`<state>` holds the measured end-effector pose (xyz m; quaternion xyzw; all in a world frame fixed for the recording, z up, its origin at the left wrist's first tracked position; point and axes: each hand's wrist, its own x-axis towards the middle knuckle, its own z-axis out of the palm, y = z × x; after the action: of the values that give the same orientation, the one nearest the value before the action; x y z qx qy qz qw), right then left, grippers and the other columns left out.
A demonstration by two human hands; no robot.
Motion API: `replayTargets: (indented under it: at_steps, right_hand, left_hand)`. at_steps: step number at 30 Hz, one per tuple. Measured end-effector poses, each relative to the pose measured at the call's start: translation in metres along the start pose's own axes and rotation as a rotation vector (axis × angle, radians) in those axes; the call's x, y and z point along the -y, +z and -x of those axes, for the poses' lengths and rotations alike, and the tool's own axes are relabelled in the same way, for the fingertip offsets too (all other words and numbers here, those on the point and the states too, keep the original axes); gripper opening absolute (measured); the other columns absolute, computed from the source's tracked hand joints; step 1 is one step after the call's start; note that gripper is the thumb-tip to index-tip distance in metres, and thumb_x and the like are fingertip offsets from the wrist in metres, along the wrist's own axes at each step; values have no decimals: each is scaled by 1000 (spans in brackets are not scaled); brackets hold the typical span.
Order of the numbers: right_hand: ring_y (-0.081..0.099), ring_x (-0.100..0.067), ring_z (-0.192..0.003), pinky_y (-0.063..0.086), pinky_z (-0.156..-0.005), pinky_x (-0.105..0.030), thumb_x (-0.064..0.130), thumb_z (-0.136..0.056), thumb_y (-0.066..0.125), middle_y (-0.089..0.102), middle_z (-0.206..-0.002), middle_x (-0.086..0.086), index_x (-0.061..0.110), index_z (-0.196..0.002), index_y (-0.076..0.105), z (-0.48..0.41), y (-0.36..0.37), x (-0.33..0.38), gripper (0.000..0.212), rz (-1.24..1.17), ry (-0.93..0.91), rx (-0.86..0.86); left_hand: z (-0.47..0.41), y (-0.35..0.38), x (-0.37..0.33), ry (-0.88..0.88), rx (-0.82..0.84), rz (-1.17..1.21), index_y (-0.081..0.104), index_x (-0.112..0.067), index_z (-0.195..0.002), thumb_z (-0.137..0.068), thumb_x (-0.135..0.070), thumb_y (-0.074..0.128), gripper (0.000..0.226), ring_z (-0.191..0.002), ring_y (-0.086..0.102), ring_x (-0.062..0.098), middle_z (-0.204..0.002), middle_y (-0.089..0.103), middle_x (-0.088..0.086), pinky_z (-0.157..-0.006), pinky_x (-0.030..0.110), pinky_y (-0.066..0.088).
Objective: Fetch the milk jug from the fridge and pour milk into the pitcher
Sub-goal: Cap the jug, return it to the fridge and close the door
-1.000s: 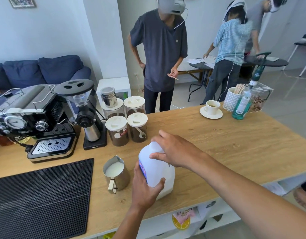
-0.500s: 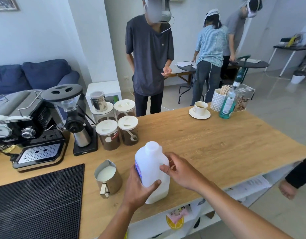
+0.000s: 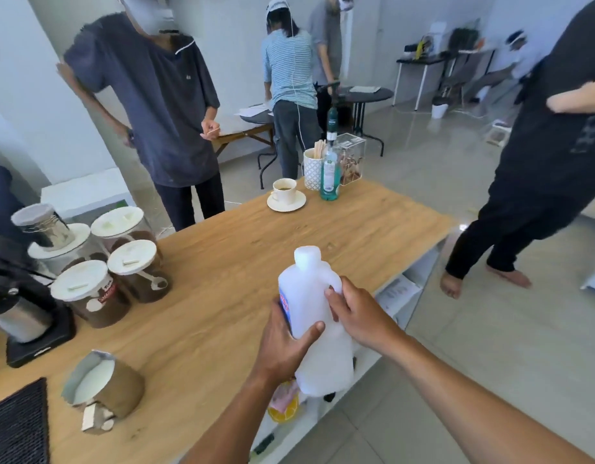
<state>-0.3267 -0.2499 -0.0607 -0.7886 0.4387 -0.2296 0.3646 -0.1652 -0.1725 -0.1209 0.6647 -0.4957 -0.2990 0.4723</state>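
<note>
Fingers [image 3: 336,301] of the right hand [image 3: 359,316] are hooked through the moulded handle of the milk jug [image 3: 311,296], closed on it, while the left hand [image 3: 284,343] clamps the jug's body from the other side, thumb across the front and the rest wrapped behind over the label. The jug is upright and capped, held over the near edge of the table [image 3: 323,226], its base hanging past the edge and above the white shelf below. It is a white translucent plastic jug with a squat neck, a white screw cap, and a red and blue label turned away to the left. I would guess it is fairly light plastic with thin walls that give under a squeeze, so the body grip could dent it; the handle looks the stiffer, surer place to carry it, with a palm under or against the side to steady any sloshing weight. If it is cold from the fridge it may be damp and slick, though I cannot tell from here. Left of the jug, on the table, stands the steel pitcher [image 3: 105,386] with milk already showing white inside, well apart from the jug. Beyond the pitcher are lidded coffee jars [image 3: 88,293], and far across the table from the jug sits a cup on a saucer [image 3: 285,195].
</note>
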Motion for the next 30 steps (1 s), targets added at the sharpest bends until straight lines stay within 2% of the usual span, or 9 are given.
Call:
replayTargets:
  at_steps: [5, 7, 10, 14, 17, 20, 26, 30]
  right_hand:
    - [57, -10, -65, 46, -62, -31, 49, -101, 32, 60, -72, 4, 25, -97, 48, 42, -56, -46, 29, 23, 124, -121]
    - [56, -7, -64, 44, -61, -28, 48, -101, 32, 59, -71, 6, 23, -97, 49, 63, -79, -65, 30, 23, 180, -181]
    - [57, -12, -64, 48, -62, -33, 47, -101, 33, 61, -74, 1, 24, -86, 46, 107, -115, -101, 29, 8, 278, -301]
    - [59, -14, -68, 51, -65, -35, 49, -101, 32, 61, -77, 0, 21, -92, 49, 168, -152, -138, 34, -21, 418, -418]
    - [60, -16, -69, 51, -67, -35, 50, -100, 32, 61, -77, 2, 21, -93, 48, 221, -178, -164, 33, -33, 500, -499]
    - [60, -14, -69, 51, -67, -34, 51, -100, 31, 63, -77, 2, 22, -95, 49, 281, -200, -190, 34, -37, 610, -579]
    - [63, -16, -75, 54, -70, -34, 53, -99, 35, 65, -83, 5, 25, -94, 52, 399, -231, -220, 34, -41, 756, -744]
    - [65, -14, -79, 59, -71, -42, 62, -94, 37, 65, -87, 9, 28, -97, 56, 475, -245, -226, 39, -46, 893, -868]
  left_hand:
    - [-3, 73, -32, 46, 183, 31, 29, -49, -127, -66, -69, 75, 79, -117, 54, -7, -129, 49, -28, -94, 36, 53]
    - [-2, 104, -44, 54, 278, 43, 29, -46, -131, -67, -69, 76, 83, -119, 54, -4, -131, 48, -27, -97, 38, 53]
    - [10, 160, -68, 64, 471, 68, 26, -42, -136, -69, -61, 80, 88, -117, 54, -10, -133, 48, -27, -97, 33, 52]
    - [29, 227, -93, 101, 628, 18, 30, -39, -133, -66, -60, 83, 88, -111, 56, -14, -128, 53, -27, -92, 25, 50]
    - [51, 281, -108, 120, 720, -39, 35, -38, -130, -60, -68, 83, 90, -113, 60, -2, -124, 58, -27, -96, 34, 53]
    - [83, 334, -128, 150, 857, -80, 36, -33, -125, -60, -65, 83, 86, -111, 62, 2, -120, 60, -25, -97, 40, 53]
    - [150, 425, -160, 231, 1093, -126, 34, -37, -126, -57, -64, 84, 89, -111, 63, 6, -122, 60, -24, -96, 42, 54]
    - [200, 475, -192, 327, 1266, -146, 33, -36, -127, -57, -63, 83, 90, -109, 64, 8, -122, 61, -22, -95, 41, 54]
